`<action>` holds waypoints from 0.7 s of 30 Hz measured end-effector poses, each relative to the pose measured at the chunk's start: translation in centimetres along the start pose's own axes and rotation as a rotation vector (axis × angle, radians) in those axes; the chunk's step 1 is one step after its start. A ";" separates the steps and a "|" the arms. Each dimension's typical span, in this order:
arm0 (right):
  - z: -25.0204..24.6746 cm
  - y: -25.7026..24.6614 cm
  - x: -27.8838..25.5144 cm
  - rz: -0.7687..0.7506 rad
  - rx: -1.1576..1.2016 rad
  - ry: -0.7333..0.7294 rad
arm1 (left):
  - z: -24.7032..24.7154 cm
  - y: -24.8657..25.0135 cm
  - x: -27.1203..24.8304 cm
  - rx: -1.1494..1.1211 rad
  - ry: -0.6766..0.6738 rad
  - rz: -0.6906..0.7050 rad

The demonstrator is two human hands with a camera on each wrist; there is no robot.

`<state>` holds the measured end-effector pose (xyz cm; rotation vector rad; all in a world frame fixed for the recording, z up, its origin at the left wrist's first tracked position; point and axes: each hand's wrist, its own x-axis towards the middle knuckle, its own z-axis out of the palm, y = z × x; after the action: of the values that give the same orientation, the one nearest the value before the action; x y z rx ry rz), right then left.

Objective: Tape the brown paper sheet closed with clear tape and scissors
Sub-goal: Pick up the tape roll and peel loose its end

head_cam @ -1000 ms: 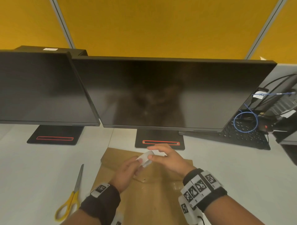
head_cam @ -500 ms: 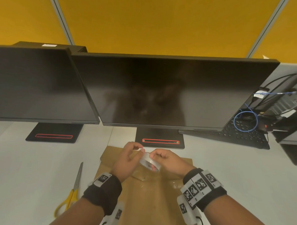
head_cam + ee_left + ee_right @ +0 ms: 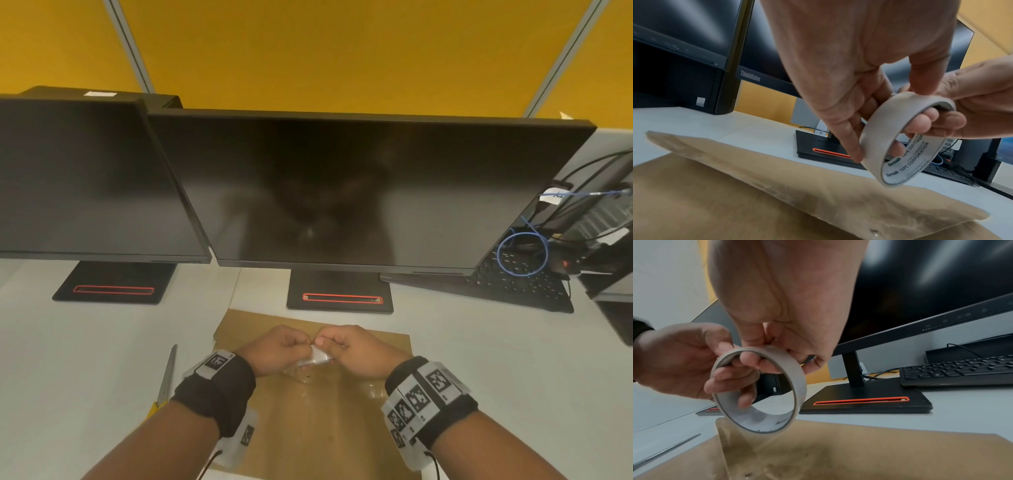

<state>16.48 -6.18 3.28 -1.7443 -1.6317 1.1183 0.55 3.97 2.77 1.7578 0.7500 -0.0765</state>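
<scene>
Both hands met at the lower centre of the head view, holding a roll of clear tape (image 3: 906,142) above the brown paper sheet (image 3: 308,421). The left hand (image 3: 277,349) was curled, with its thumb and fingers set against the roll's outer band. The right hand (image 3: 356,349) was also curled, with fingertips (image 3: 920,123) hooked through the roll's hole and the thumb on its outer face. In the wrist views the roll hung tilted, clear of the paper, with printed lettering visible on its inner core. The paper lay flat on the white desk (image 3: 85,359), its far flap slightly raised. The scissors (image 3: 166,377) lay on the desk just left of the paper, at the lower left, touched by neither hand. Two dark monitors (image 3: 359,192) filled the middle of the frame, with a keyboard (image 3: 520,284) at the right.
</scene>
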 end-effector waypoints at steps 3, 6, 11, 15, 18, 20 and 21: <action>0.1 0.2 -0.1 0.003 0.014 -0.007 | -0.2 -0.2 0.1 0.035 -0.016 0.010; 0.2 0.0 -0.2 -0.002 0.021 -0.014 | -0.2 -0.2 0.0 0.019 -0.024 0.010; 0.4 0.0 -0.2 0.007 0.015 -0.028 | -0.2 0.4 0.0 -0.035 -0.055 -0.007; 0.6 -0.2 -0.3 0.014 0.030 -0.023 | 0.0 0.6 0.0 -0.038 -0.009 -0.015; 0.2 -0.5 -0.2 0.016 0.035 -0.002 | 0.1 0.5 0.0 -0.031 0.066 -0.016; -0.1 -0.6 -0.2 0.013 0.025 -0.015 | 0.2 0.4 -0.1 -0.079 0.034 -0.029; -0.2 -0.6 -0.3 0.016 0.025 -0.023 | 0.2 0.7 -0.3 -0.109 0.014 -0.038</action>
<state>16.33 -6.33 3.90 -1.7375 -1.6140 1.1653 0.72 3.59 3.40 1.6423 0.7832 -0.0483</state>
